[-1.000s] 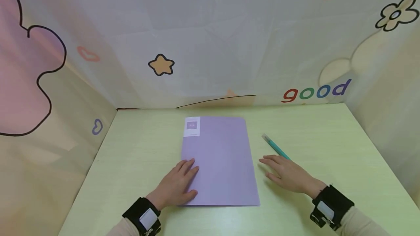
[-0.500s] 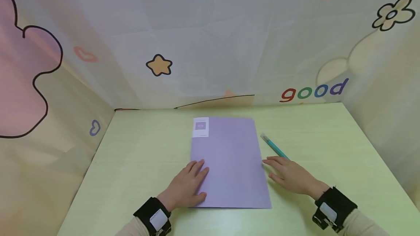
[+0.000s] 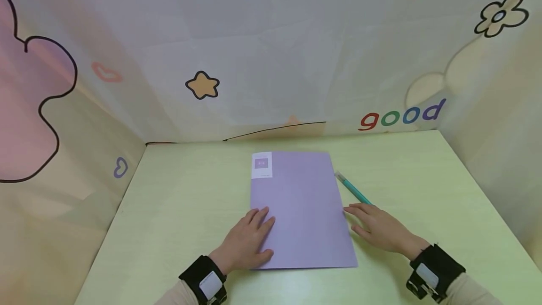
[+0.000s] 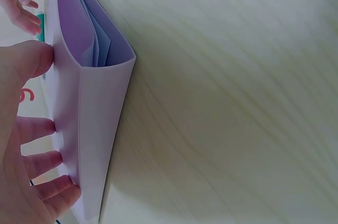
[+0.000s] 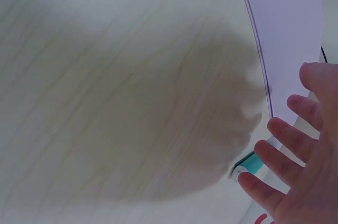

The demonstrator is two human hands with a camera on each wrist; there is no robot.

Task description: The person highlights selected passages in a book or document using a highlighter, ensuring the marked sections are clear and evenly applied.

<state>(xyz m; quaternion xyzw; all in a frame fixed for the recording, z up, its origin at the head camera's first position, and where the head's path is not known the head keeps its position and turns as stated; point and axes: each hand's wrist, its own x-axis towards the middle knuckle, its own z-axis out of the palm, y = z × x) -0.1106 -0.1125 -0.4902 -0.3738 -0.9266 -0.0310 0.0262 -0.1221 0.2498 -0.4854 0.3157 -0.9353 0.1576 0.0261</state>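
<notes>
A purple document folder (image 3: 301, 206) lies on the table, a white label (image 3: 262, 164) at its far left corner. My left hand (image 3: 245, 241) rests on its left side, fingers spread and fairly straight. The left wrist view looks along the folder's spine (image 4: 100, 139) and into its near end, where a few sheets (image 4: 100, 44) show. My right hand (image 3: 383, 229) hovers at the folder's right edge with relaxed fingers, holding nothing. A teal pen (image 3: 354, 189) lies just beyond that hand, its near end hidden in the head view; the right wrist view shows this end below the fingers.
A pale wood-grain table (image 3: 190, 192) carries everything. A printed cloth (image 3: 262, 60) stands along the back and both sides, meeting the table's edges. Both wrists wear black bands (image 3: 205, 279) with small cameras.
My left hand and the folder have slid to the right, bringing the folder's right edge up to my right hand and near the pen. My right hand has shifted only slightly.
</notes>
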